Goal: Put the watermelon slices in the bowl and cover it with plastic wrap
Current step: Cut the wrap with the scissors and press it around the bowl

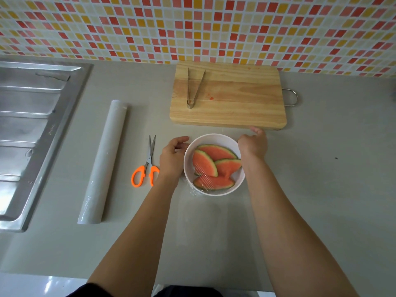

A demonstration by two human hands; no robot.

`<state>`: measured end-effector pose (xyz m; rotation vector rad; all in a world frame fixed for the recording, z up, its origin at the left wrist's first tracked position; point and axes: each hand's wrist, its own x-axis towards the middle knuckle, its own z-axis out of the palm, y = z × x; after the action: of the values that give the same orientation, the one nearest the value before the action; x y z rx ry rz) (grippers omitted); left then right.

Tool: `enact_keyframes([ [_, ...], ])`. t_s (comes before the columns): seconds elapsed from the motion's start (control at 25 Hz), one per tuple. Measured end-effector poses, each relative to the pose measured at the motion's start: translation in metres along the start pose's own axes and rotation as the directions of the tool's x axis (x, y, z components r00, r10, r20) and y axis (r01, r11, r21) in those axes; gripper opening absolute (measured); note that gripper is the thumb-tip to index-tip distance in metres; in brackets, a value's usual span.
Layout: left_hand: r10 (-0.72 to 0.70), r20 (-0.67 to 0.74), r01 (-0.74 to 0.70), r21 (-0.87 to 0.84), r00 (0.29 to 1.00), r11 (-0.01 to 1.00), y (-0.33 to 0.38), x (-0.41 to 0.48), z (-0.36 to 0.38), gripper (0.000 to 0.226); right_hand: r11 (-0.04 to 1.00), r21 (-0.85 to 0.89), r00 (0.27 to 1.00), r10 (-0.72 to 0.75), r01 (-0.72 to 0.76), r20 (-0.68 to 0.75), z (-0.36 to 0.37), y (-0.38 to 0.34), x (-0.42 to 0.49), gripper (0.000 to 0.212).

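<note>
1. Bowl [214, 165] w/ watermelon slices [215, 166] sits at surface [310, 189] centre; plastic wrap [206, 182] lies over it.
2. Left hand [172, 155] at 9 o'clock and right hand [252, 144] at 2 o'clock, fingers curled, apparently pressing wrap to rim for a seal.
3. Scissors [146, 166] and roll [102, 161] at 9 o'clock; board [229, 97] w/ tongs [194, 88] at 12. No obstruction.

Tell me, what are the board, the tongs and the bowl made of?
Board: pale bare wood, with visible grain and plank stripes. Tongs: shiny grey metal, probably steel. Bowl: smooth glossy white, either plastic or ceramic; the look leaves it open.
</note>
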<state>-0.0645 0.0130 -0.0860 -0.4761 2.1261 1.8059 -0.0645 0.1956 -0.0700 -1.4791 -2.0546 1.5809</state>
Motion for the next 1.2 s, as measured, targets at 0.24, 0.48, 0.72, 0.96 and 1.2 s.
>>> enact_keyframes([
  [0.24,0.204,-0.142,-0.167,0.237,0.968,0.957,-0.005,-0.009,0.003,0.031,0.999,-0.045,1.000,-0.029,0.029,0.013,-0.001,-0.001,0.000,0.050],
  [0.48,0.177,-0.316,-0.247,-0.195,0.932,0.949,-0.005,-0.035,0.001,0.029,0.999,-0.004,0.998,-0.032,0.033,0.060,-0.001,0.002,0.001,0.051],
  [0.72,0.116,-0.068,-0.134,-0.432,0.991,0.892,-0.008,-0.058,0.029,0.037,0.999,0.038,0.998,0.007,-0.009,0.067,0.002,0.000,0.000,0.049],
  [0.96,0.077,-0.044,-0.088,-0.393,0.996,0.915,-0.011,-0.055,0.027,0.046,0.994,0.097,0.996,0.051,-0.058,0.076,0.001,-0.001,-0.001,0.050],
  [1.2,0.254,0.094,-0.247,-0.079,0.963,0.966,0.003,-0.015,-0.010,0.058,0.990,0.110,0.993,0.076,-0.085,0.089,0.001,0.001,0.001,0.050],
])
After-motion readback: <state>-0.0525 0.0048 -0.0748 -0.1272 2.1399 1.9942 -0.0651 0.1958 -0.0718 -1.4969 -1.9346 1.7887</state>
